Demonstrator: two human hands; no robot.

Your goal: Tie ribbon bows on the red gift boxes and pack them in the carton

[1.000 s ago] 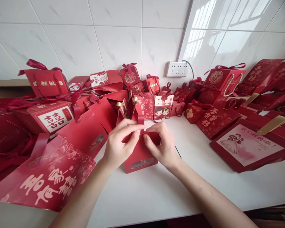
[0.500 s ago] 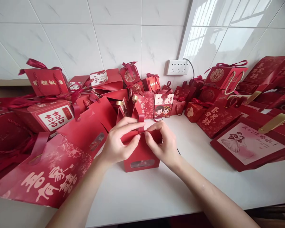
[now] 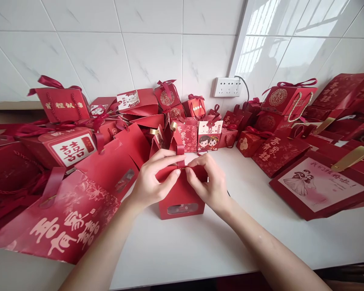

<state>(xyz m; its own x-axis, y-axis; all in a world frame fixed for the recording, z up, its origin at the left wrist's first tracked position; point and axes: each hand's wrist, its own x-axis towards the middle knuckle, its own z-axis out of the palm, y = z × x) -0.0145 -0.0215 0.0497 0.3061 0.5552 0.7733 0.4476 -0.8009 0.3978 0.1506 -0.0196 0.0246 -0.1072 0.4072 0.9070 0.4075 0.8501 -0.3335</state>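
A red gift box (image 3: 182, 196) stands upright on the white table, with a clear oval window low on its front. A dark red ribbon handle (image 3: 180, 150) rises from its top edge, and a thin gold-coloured bit shows at the ribbon's base. My left hand (image 3: 153, 180) pinches the top edge left of the ribbon, its index finger reaching behind and its thumb in front. My right hand (image 3: 210, 182) is closed in a pinch on the same edge, just right of the ribbon. The thumb tips are close together but apart.
At the left lies a large unfolded red carton (image 3: 75, 218) with pale characters. Red gift boxes crowd the back and left, including one with a white label (image 3: 73, 149). To the right rests a picture-front box (image 3: 318, 186). A white power strip (image 3: 227, 87) is on the tiled wall.
The gold-coloured bit at the ribbon's base shows more clearly between my fingertips. My hands keep almost the same pinch on the box top, and the whole view has shifted slightly.
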